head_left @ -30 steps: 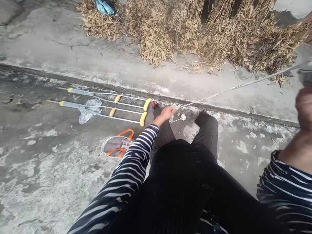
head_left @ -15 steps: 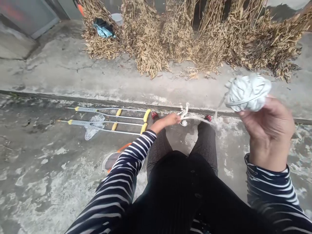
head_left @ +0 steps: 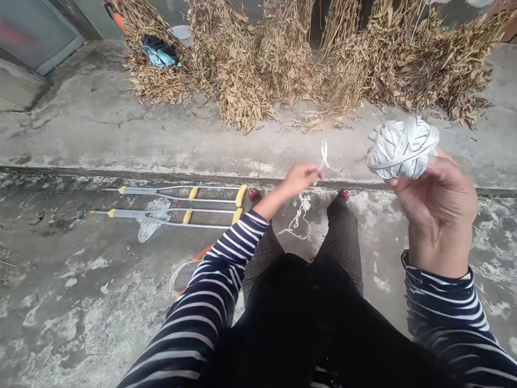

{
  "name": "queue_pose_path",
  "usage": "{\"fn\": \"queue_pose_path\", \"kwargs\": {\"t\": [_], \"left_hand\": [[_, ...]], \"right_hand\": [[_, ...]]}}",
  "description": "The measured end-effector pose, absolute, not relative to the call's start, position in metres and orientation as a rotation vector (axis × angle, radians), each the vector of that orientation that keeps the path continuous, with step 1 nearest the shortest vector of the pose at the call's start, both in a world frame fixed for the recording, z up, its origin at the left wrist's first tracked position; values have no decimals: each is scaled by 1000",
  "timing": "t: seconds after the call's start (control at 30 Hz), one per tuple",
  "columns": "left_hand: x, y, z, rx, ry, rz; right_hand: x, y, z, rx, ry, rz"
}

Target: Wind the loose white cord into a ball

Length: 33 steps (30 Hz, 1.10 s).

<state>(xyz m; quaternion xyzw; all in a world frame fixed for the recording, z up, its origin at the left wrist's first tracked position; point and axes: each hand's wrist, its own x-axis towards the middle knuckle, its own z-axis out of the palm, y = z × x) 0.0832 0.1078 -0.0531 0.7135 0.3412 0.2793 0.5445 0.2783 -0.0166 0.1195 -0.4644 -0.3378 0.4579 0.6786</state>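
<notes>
My right hand (head_left: 442, 207) grips a wound ball of white cord (head_left: 404, 146) between thumb and fingers, held up at the right. The ball shows fine dark flecks along its wraps. In front of my legs, my left hand (head_left: 302, 180) is closed in a pinch on a loose length of white cord (head_left: 324, 153), whose looped part sticks up past the fingertips, slightly blurred. Below that hand, a tangle of white cord (head_left: 301, 218) trails down between my feet. I cannot make out whether the strand links to the ball.
Two crutches (head_left: 173, 191) with yellow pads lie on the concrete at left, near a clear plastic bag (head_left: 151, 221). A low step edge (head_left: 202, 175) runs across. Bundles of dried stalks (head_left: 246, 81) lean along the wall, with a blue and black cloth (head_left: 161, 52) on one.
My left hand has moved up and right, its cord now looping upward instead of stretching toward the ball. Loose cord now hangs below it. The ball in my right hand has turned slightly.
</notes>
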Motion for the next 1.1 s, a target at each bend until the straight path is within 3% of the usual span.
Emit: {"fn": "queue_pose_path", "kwargs": {"t": [0.13,0.27,0.37,0.43,0.57,0.73,0.83,0.97,1.1], "left_hand": [[75,36,-90,1782,525,-95],[40,64,-104,1897,630,-352],[37,149,-77,2001,1057,-163],[59,200,-50,2024,1246,190],[133,206,-22,1998,982,717],[134,100,-49,2039,481,177],[72,78,-67,1982,624,50],[2,125,-59,1792,1084,282],[23,193,-28,1737,1220,716]], "right_hand": [[284,-17,118,-1048,-794,1008],[283,-15,114,-1050,-824,1035],[280,-17,114,-1052,-840,1088],[281,-20,116,-1056,-837,1101],[289,-27,118,-1049,-829,1048],[297,-32,118,-1050,-824,1007],[297,-33,117,-1029,-844,1026],[296,-31,119,-986,-869,1040],[295,-33,130,-974,-931,967]]}}
